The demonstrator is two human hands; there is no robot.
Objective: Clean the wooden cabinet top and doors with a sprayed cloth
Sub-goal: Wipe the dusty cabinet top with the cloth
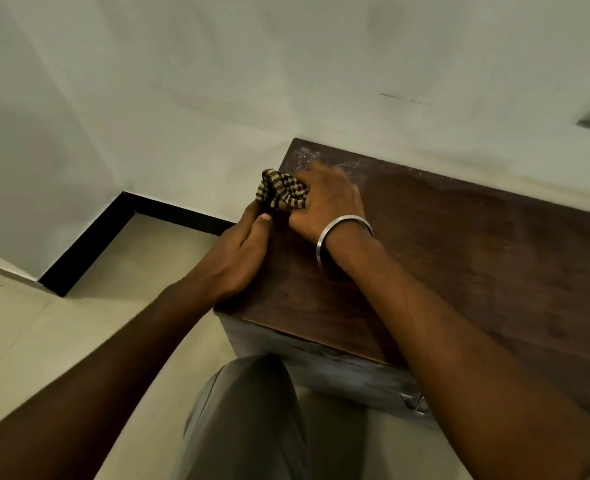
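Where the cabinet top (460, 258) nears its far left corner, the striped cloth (281, 192) sits bunched at the edge, my right hand (326, 200) on it with fingers curled round it. My left hand (241, 254) lies along that edge, thumb touching the cloth; I cannot tell if it pinches. A bangle (342, 237) rings my right wrist. Pale smears (307, 154) lie just beyond my knuckles, below the wall (286, 81).

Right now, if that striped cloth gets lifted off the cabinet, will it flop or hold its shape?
Probably floppy: the striped cloth is bunched into soft folds in the right hand, so it should droop when lifted. Likely light, since it crumples small. Pushed, it should slide across the smooth cabinet top rather than roll.
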